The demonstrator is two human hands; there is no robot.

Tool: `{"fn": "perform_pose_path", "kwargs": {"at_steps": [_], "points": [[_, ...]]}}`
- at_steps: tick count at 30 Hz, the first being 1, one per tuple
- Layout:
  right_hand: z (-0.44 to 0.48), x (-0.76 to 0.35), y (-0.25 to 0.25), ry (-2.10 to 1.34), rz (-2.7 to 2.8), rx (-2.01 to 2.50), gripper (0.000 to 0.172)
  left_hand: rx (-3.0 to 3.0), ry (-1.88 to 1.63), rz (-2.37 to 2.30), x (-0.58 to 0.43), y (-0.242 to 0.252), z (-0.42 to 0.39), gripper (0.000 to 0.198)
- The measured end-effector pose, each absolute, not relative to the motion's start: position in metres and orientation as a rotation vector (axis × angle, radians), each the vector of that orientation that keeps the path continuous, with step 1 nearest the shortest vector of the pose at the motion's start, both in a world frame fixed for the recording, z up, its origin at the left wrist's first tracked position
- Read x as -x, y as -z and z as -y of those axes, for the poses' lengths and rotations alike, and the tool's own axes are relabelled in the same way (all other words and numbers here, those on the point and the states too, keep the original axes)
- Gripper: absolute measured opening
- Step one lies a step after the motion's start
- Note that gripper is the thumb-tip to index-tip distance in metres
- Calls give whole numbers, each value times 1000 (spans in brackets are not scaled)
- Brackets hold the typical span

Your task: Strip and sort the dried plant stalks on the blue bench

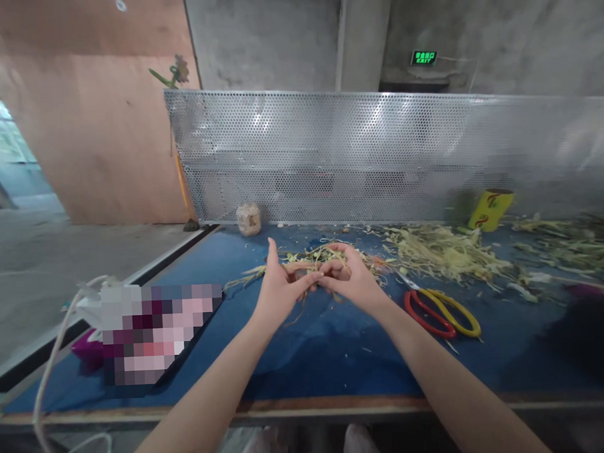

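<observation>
My left hand [279,289] and my right hand [353,280] meet over the middle of the blue tabletop. Between them runs a strand of dried plant fibre [300,264], straw-coloured and twisted or braided; I cannot tell which. The left thumb presses on it while one finger sticks up. My right thumb and fingertips pinch it close to the left thumb. Loose greenish plant stalks [251,277] trail out to the left of my hands, and more lie just behind them. Scissors [438,312] with one red and one yellow handle lie right of my right hand.
Dried husk-like leaves [448,252] lie in a heap at the right. A yellow container [490,210] and a whitish roll [248,219] stand near the perforated metal screen [303,136]. At the left are a blurred-out object [161,336] and a white cable [51,378].
</observation>
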State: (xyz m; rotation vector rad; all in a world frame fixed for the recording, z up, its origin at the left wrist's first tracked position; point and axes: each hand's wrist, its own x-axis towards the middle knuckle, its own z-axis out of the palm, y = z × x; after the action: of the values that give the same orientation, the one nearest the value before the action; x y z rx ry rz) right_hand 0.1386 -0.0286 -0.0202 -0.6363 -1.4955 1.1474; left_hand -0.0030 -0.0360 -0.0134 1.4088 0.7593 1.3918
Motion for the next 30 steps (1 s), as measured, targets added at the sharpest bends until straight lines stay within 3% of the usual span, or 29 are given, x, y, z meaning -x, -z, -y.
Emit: {"fn": "perform_pose_path", "kwargs": {"at_steps": [27, 30], "points": [[27, -159, 11, -920, 1889, 844, 40, -1573, -1415, -884, 5, 12, 35, 106], [26, -158, 11, -755, 1947, 861, 25, -1598, -1341, -877, 2, 14, 36, 106]]}}
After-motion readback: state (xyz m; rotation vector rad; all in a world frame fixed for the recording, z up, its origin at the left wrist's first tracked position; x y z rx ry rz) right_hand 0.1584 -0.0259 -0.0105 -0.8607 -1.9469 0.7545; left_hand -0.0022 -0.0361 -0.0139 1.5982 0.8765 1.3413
